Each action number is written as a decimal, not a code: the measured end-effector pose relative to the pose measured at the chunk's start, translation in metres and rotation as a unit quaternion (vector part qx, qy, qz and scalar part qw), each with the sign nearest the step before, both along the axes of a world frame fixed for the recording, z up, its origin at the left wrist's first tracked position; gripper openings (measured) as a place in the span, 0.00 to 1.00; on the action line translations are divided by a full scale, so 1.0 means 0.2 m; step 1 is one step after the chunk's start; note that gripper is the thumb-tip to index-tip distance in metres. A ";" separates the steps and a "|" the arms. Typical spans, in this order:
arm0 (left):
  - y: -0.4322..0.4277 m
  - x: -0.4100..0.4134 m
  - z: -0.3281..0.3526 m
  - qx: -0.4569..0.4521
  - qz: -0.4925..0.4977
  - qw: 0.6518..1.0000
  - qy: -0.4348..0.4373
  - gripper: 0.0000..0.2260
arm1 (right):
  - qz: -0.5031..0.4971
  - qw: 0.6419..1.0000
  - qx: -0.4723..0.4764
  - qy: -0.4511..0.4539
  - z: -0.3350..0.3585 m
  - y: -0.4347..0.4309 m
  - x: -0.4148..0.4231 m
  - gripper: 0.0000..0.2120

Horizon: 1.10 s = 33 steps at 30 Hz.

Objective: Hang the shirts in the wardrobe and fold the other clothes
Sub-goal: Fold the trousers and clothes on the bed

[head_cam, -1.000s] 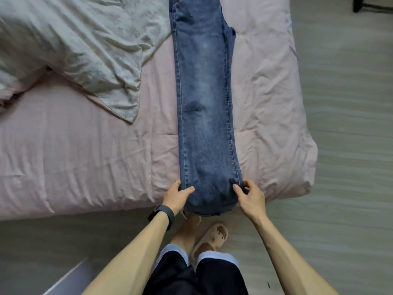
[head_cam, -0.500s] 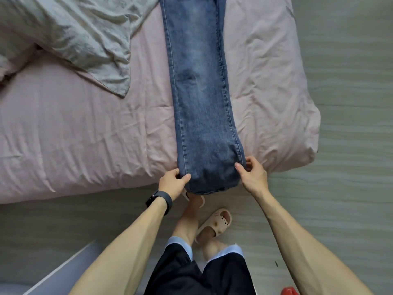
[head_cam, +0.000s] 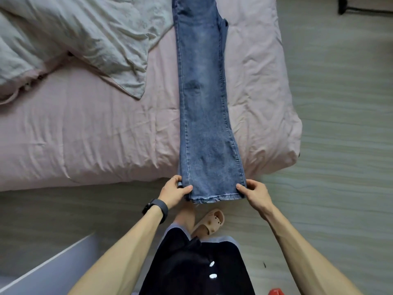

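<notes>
One pair of jeans [head_cam: 204, 103] is laid lengthwise on the bed [head_cam: 85, 135], the legs stacked one on the other. The hems are held just past the near edge of the mattress. The left corner of the hem is pinched by the left hand [head_cam: 173, 191], thumb on top and fingers curled beneath. The right corner is gripped in the same way by the right hand [head_cam: 255, 193].

To the left of the jeans, one crumpled pale blanket [head_cam: 95, 39] is spread over the far part of the pink sheet. Its edge comes just beside the jeans' left seam near the top; whether they touch cannot be told. Lower down, its pointed corner lies well apart from the denim. The sheet to the right of the jeans is wrinkled.

One dark watch [head_cam: 157, 209] is worn on the left wrist and one thin ring [head_cam: 174, 178] on a left finger. On the floor [head_cam: 340, 145], one beige slipper [head_cam: 210, 222] is seen below the hem. One red object [head_cam: 276, 292] is cut off at the bottom edge, and one dark furniture leg [head_cam: 342, 5] is seen at the top right. A pale slanted panel [head_cam: 49, 269] is seen at the lower left.
</notes>
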<state>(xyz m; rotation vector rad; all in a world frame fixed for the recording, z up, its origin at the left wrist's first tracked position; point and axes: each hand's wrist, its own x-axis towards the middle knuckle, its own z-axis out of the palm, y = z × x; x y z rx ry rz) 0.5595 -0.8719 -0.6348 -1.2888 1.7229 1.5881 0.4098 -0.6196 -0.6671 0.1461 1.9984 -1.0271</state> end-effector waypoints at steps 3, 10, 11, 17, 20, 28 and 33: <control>0.04 -0.01 0.08 -0.043 -0.002 0.999 -0.001 0.08 | -0.028 0.999 0.012 0.038 0.07 0.00 0.02 0.09; 0.05 0.01 0.15 -0.120 0.004 0.992 -0.035 0.09 | -0.158 0.987 -0.039 -0.002 0.15 -0.07 0.04 0.07; 0.05 0.00 0.15 -0.102 0.008 0.994 -0.031 0.10 | -0.156 0.987 -0.042 -0.008 0.15 -0.09 0.04 0.06; 0.07 -0.10 0.15 -0.193 -0.040 0.980 -0.037 0.10 | -0.155 0.988 -0.001 0.007 0.09 -0.08 0.03 0.06; 0.10 -0.11 0.17 -0.226 -0.042 0.972 -0.044 0.10 | -0.104 0.993 0.023 0.055 0.08 -0.05 0.06 0.07; 0.05 -0.12 0.09 -0.167 0.059 0.983 -0.058 0.08 | -0.119 0.993 0.019 0.007 0.05 -0.07 0.09 0.13; 0.01 -0.05 0.03 -0.185 0.042 0.979 -0.081 0.08 | -0.101 0.985 0.136 0.044 0.02 -0.10 0.04 0.08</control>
